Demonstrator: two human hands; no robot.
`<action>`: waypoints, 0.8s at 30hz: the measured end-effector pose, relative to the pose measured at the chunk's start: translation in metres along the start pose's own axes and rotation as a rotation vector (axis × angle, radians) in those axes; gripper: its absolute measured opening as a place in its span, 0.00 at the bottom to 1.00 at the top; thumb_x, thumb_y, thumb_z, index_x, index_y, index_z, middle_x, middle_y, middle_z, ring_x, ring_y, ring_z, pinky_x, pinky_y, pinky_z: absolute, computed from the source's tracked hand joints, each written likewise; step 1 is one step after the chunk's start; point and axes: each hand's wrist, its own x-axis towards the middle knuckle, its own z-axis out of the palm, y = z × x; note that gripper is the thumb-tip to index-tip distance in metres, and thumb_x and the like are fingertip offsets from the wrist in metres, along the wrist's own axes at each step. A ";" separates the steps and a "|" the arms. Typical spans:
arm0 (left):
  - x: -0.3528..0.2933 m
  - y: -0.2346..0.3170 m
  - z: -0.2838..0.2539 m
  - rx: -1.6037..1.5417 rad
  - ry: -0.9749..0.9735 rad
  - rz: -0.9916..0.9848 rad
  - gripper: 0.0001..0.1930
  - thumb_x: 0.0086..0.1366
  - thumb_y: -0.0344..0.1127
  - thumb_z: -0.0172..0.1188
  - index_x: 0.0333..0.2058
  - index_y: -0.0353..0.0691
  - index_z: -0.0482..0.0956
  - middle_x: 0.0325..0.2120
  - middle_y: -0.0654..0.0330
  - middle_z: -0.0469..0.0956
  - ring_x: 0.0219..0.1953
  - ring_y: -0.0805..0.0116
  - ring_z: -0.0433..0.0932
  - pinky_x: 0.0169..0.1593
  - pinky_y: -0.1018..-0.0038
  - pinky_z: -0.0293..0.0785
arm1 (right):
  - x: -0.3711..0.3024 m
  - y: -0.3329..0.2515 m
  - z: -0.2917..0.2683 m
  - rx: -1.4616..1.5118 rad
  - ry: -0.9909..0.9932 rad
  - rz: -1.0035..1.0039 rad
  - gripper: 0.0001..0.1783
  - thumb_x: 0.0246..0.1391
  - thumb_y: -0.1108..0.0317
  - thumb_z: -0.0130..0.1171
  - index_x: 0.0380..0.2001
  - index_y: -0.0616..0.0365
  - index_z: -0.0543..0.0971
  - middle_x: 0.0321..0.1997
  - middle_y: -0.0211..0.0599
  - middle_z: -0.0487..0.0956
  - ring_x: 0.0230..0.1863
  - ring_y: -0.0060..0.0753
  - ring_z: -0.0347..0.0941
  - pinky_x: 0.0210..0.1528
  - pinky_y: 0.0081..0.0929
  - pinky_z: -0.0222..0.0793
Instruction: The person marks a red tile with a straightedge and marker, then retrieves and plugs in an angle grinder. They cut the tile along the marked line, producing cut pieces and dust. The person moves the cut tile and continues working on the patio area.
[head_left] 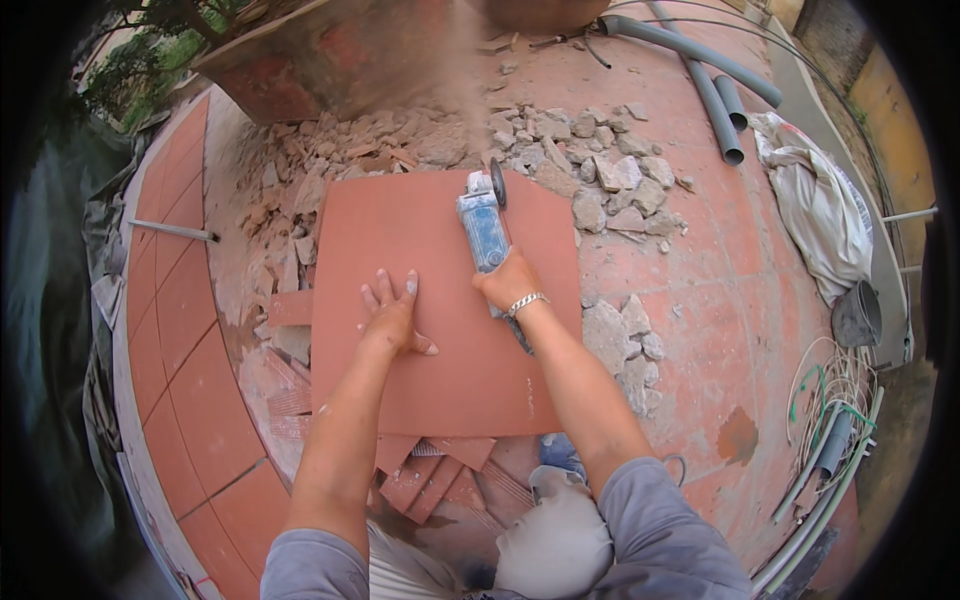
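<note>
Step in hand, by my read: cutting the large square terracotta tile point(447, 305) with the angle grinder point(484, 232). The tile lies flat in front of the person, with grey rubble point(625, 180) around its far and right sides and smaller ribbed tile pieces point(440, 485) poking out from under the near edge.

The grinder sits right of centre, its disc point(498, 184) upright by the far edge. A dust plume point(466, 75) beyond it suggests the disc is running. Can't tell how deep it bites, or if there's a scored line; too small at this range.

Right hand point(510, 281): fingers wrapped round the grinder body, firm one-handed grasp. Left hand point(392, 318): nothing held, fingers spread, thumb out to the side, palm down on the tile left of the grinder, probably bracing it.

Next move calls for drawing the disc toward the body in a straight line, disc plane square to the face, left hand well clear of the path. One-handed, kickback is the main risk.
</note>
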 end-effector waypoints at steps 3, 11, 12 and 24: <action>0.000 0.000 0.000 0.006 0.005 0.015 0.76 0.35 0.42 0.87 0.76 0.66 0.37 0.77 0.50 0.24 0.77 0.38 0.26 0.65 0.27 0.58 | -0.003 0.000 -0.001 -0.002 -0.003 0.006 0.39 0.43 0.56 0.69 0.53 0.74 0.70 0.46 0.64 0.82 0.49 0.61 0.81 0.53 0.44 0.77; -0.001 -0.001 0.000 0.012 0.008 0.011 0.75 0.35 0.43 0.87 0.76 0.67 0.38 0.77 0.51 0.23 0.77 0.38 0.26 0.65 0.26 0.57 | -0.007 0.003 0.001 0.008 -0.007 0.013 0.39 0.43 0.57 0.69 0.53 0.74 0.70 0.47 0.65 0.82 0.50 0.61 0.81 0.53 0.44 0.77; 0.000 -0.001 0.001 0.006 0.002 0.003 0.75 0.35 0.43 0.87 0.76 0.67 0.38 0.77 0.51 0.24 0.77 0.38 0.26 0.65 0.26 0.57 | -0.007 0.004 0.002 -0.006 -0.004 0.013 0.39 0.43 0.57 0.69 0.53 0.74 0.69 0.47 0.65 0.82 0.50 0.61 0.81 0.54 0.44 0.77; 0.001 -0.002 0.001 0.008 0.000 -0.001 0.75 0.35 0.43 0.87 0.76 0.68 0.38 0.77 0.53 0.24 0.77 0.39 0.27 0.65 0.27 0.59 | -0.012 0.007 0.003 0.018 -0.018 0.016 0.39 0.43 0.57 0.69 0.52 0.75 0.69 0.47 0.67 0.81 0.50 0.62 0.81 0.54 0.44 0.76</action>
